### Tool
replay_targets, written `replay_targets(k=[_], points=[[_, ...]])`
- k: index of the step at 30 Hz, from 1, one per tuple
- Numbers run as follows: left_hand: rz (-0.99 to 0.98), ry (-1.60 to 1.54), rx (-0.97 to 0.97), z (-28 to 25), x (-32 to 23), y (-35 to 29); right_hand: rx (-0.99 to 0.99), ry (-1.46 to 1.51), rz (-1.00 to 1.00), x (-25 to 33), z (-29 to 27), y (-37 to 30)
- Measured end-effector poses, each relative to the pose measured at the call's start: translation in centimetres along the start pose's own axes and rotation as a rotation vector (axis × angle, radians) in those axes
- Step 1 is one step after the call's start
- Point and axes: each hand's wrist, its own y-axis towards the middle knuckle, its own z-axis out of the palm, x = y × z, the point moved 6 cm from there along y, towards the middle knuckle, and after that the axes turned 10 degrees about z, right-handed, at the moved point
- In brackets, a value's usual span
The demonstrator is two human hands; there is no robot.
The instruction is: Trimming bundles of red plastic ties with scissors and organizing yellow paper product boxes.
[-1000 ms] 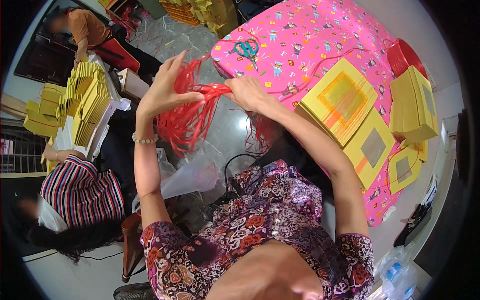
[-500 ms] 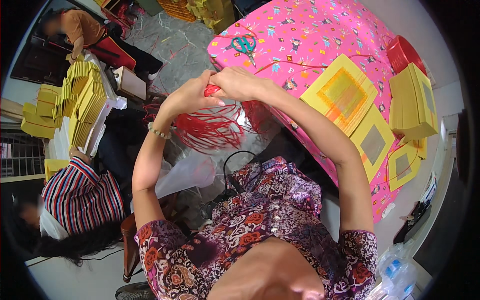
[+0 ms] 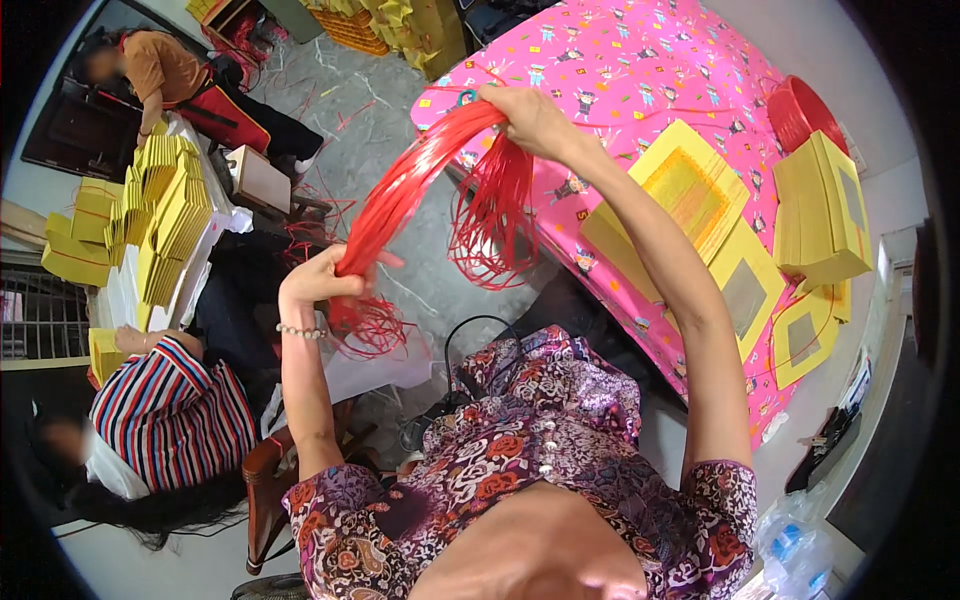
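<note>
A thick bundle of glossy red plastic strings (image 3: 418, 165) arches through the air between my hands. My right hand (image 3: 532, 120), above the corner of the pink table, is closed round its upper part, and loose ends hang below that hand. Lower and to the left, my left hand (image 3: 328, 277) is closed round the other part, some of its fingers hidden by the strings. Thin, tangled ends dangle beneath it. Teal-handled scissors (image 3: 467, 97) lie on the table by my right hand, mostly hidden behind the bundle.
The table has a pink patterned cover (image 3: 600, 45). On it are flat yellow paper pieces (image 3: 745, 275), a yellow paper stack (image 3: 820, 215) and a red basket (image 3: 800, 108). Two people work at a left table holding folded yellow paper (image 3: 165, 220). A wooden chair (image 3: 265, 490) stands nearby.
My hands were close together and have moved apart, my left down and left, my right up and right. The red strings, bunched and hanging before, now stretch between them, covering most of the scissors.
</note>
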Motion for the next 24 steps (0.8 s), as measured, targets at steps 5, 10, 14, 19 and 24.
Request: replay_targets(k=[5,10,14,19,24], points=[[-0.235,-0.65,-0.518,-4.8,8.1,4.3,-0.125,-0.137,-0.301,10.5,-1.4,-1.7],[0.033,-0.767,-0.386,-5.2,12.8,12.3,-0.16,-0.17,-0.546,19.8,2.0,-4.5],[0.007,-0.723,-0.112,2.9,1.3,15.4,-0.345,-0.285,0.015,9.6,9.7,-9.3],[0.035,-0.443,0.148,5.3,-6.9,16.4,-0.111,-0.305,-0.415,18.6,3.6,-9.0],[0.038,-0.643,0.077,3.5,-8.9,19.6,-0.082,-0.22,-0.379,19.4,5.5,-11.1]])
